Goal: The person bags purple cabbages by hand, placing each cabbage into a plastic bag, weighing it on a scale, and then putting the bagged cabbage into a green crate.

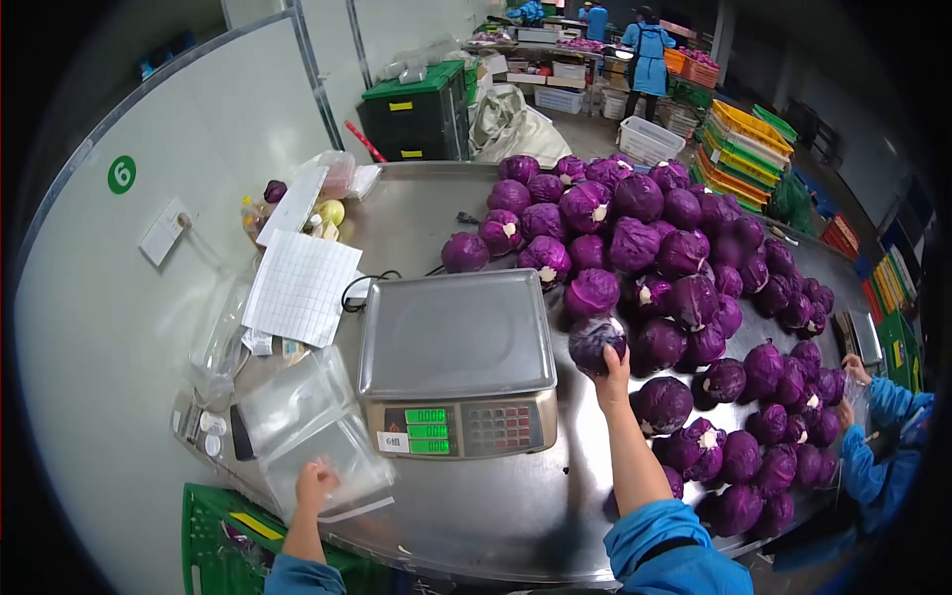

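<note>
My right hand [612, 372] is closed around the lower right side of a red cabbage [595, 342], just right of the scale and at the edge of the cabbage heap [684, 268]. At the lower left, my left hand [317, 483] lies over clear plastic bags [327, 436], its fingers curled against the film. The digital scale [456, 337] stands between my hands, its steel pan bare and its green displays lit with zeros. Several red cabbages [664, 405] sit close to my right forearm.
A paper sheet [302, 288] and small items lie along the left wall. Below the table edge is a green crate [213, 545]. A co-worker's blue sleeve [873, 466] reaches in at the right. Stacked crates [744, 149] and a green-lidded bin [415, 114] stand behind.
</note>
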`<state>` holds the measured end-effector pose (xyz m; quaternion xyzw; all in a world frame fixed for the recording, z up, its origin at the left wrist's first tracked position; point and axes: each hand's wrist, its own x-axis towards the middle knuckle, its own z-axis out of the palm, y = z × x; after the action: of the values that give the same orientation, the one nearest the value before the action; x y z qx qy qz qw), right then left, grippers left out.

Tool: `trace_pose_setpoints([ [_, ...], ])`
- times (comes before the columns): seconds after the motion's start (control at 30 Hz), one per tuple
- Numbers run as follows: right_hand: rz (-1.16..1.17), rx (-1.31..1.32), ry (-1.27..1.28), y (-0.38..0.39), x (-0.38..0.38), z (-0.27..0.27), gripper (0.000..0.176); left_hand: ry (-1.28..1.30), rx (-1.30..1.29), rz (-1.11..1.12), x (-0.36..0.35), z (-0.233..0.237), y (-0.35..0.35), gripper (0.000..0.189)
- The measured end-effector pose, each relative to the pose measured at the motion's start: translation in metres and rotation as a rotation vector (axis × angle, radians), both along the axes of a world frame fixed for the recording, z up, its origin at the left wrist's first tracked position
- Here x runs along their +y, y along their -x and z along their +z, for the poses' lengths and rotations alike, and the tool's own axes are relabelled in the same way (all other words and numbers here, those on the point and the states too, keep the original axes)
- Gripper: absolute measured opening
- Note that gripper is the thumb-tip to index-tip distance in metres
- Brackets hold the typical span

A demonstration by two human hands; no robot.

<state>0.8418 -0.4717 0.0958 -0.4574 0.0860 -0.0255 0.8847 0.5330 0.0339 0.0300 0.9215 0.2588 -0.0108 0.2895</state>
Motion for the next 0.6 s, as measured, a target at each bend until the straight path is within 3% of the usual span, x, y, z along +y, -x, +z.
trace_pose_setpoints([
  [0.03, 0.056, -0.095, 0.060, 0.003, 0.007, 0.007, 0.075, 0.028, 0.125, 0.032, 0.000, 0.000, 0.005, 0.024],
  [0.1, 0.189, -0.394, 0.716, 0.012, 0.033, 0.049, 0.079, 0.132, 0.027, 0.000, 0.003, 0.003, 0.007, 0.022],
  [0.13, 0.235, -0.441, 0.951, 0.021, 0.050, 0.076, 0.082, 0.157, -0.003, 0.035, -0.003, 0.019, 0.005, 0.021],
  [0.17, 0.225, -0.676, 1.122, 0.018, 0.064, 0.073, 0.083, 0.179, -0.041, 0.073, -0.014, 0.035, -0.003, 0.021],
  [0.23, 0.269, -0.743, 1.331, 0.028, 0.085, 0.080, 0.082, 0.300, -0.218, 0.200, -0.041, 0.065, -0.005, 0.016],
  [0.3, 0.080, -0.719, 1.598, 0.060, 0.104, 0.095, 0.085, 0.364, -0.372, 0.285, -0.079, 0.085, -0.001, 0.013],
  [0.37, 0.275, -0.799, 1.302, 0.120, 0.121, 0.099, 0.098, 0.397, -0.329, 0.267, -0.139, 0.126, 0.003, 0.011],
  [0.4, 0.660, -0.537, 1.031, 0.164, 0.130, 0.096, 0.106, 0.375, -0.304, 0.178, -0.167, 0.129, 0.005, 0.012],
  [0.43, 0.856, -0.511, 0.830, 0.198, 0.140, 0.057, 0.094, 0.357, -0.277, 0.082, -0.190, 0.128, 0.009, 0.013],
  [0.5, 1.145, -0.034, 0.660, 0.233, 0.152, 0.069, 0.066, 0.032, -0.248, -0.305, -0.220, 0.132, 0.016, 0.017],
  [0.53, 1.118, -0.022, 0.673, 0.235, 0.147, 0.052, 0.066, 0.181, -0.140, -0.270, -0.212, 0.153, 0.016, 0.018],
  [0.57, 0.994, -0.005, 0.681, 0.231, 0.144, 0.025, 0.048, 0.391, -0.047, -0.061, -0.189, 0.145, 0.018, 0.017],
  [0.6, 0.872, 0.010, 0.681, 0.230, 0.140, 0.011, 0.030, 0.273, 0.052, 0.127, -0.172, 0.172, 0.010, 0.018],
])
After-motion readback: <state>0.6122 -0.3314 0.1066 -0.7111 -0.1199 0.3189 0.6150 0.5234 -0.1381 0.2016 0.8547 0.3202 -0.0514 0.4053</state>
